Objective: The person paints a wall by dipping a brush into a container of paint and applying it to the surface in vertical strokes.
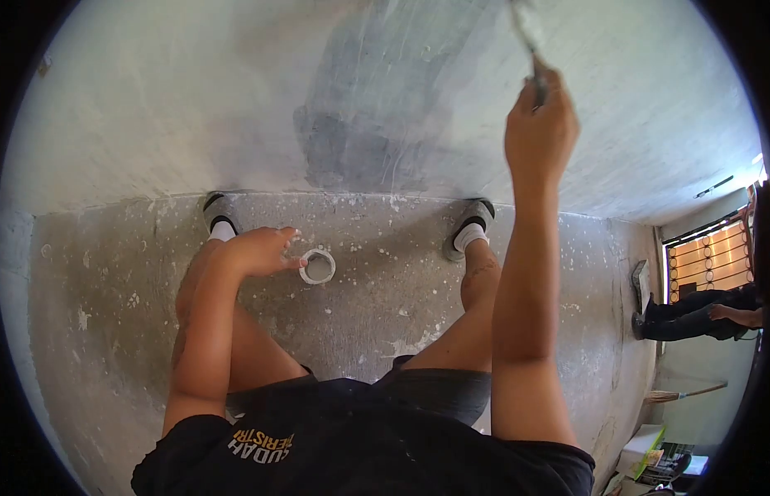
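Note:
High on the right, my right hand (540,136) is closed around the dark grip of a slim hand tool (527,26). Its pale, blurred far end points up along the wall and runs out of the top of the view, so its kind stays unclear. My left hand (265,250) hangs over the floor by my left knee, thumb and fingers apart. The thumb tip overlaps the edge of a round container (317,282) with a white rim and a greyish inside. Ahead rises the whitish wall (195,107), with a darker grey, streaked patch (352,136) in its middle.
White spots speckle the concrete floor (360,314). My two shoes (472,221) stand close to the wall's foot. At right another person's dark-trousered legs (691,318) show near a barred window (712,260). A broom (683,395) and a heap of items (645,450) lie lower right.

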Demonstrator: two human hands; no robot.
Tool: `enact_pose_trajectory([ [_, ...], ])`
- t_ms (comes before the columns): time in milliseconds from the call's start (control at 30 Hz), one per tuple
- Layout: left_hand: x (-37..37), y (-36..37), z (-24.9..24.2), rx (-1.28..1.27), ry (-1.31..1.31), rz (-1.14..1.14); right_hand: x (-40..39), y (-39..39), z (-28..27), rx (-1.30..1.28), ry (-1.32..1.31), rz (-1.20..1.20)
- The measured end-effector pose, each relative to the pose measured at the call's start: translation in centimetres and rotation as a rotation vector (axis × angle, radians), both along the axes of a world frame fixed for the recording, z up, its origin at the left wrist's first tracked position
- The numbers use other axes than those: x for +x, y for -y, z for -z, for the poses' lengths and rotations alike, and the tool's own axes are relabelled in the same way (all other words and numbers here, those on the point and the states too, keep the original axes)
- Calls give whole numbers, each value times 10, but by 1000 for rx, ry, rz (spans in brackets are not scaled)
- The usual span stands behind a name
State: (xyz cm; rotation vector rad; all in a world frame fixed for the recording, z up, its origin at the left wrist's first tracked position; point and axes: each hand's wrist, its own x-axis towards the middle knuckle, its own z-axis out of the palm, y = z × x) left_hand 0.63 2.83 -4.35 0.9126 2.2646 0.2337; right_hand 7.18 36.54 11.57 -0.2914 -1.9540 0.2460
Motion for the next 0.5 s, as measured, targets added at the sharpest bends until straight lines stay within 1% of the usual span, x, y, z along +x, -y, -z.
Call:
enact_pose_trajectory([
  [67, -1, -2, -3, 0, 10, -38, 1, 3, -10, -16, -42, -18],
  [100, -1, -2, 0, -3, 11, -35, -3, 1, 2, 5, 70, 52],
  [133, -1, -1, 5, 8, -11, -17, -9, -1, 24, 25, 181, 124],
  [167, -2, 0, 7, 20, -35, 1, -12, 3, 52, -24, 290, 120],
  [200, -1, -1, 6, 18, -38, 5, -15, 5, 90, -132, 374, 63],
  [233, 0, -2, 3, -18, -19, 6, -14, 7, 125, -135, 509, 59],
  [267, -1, -3, 1, -53, -2, 6, -10, 9, 158, -208, 629, 33],
  [300, 0, 0, 3, -56, -4, 10, -3, 13, 181, -253, 717, 15],
  [367, -1, 6, 7, 30, -16, 8, 2, 13, 187, -275, 708, -9],
  [400, -3, 5, 4, 32, -19, 9, 2, 12, 187, -291, 703, -38],
  [433, -2, 5, -1, 16, -18, -2, -1, 10, 168, -254, 648, 11],
  [500, -2, 6, -4, 0, -9, -12, -9, 5, 105, -178, 533, 71],
])
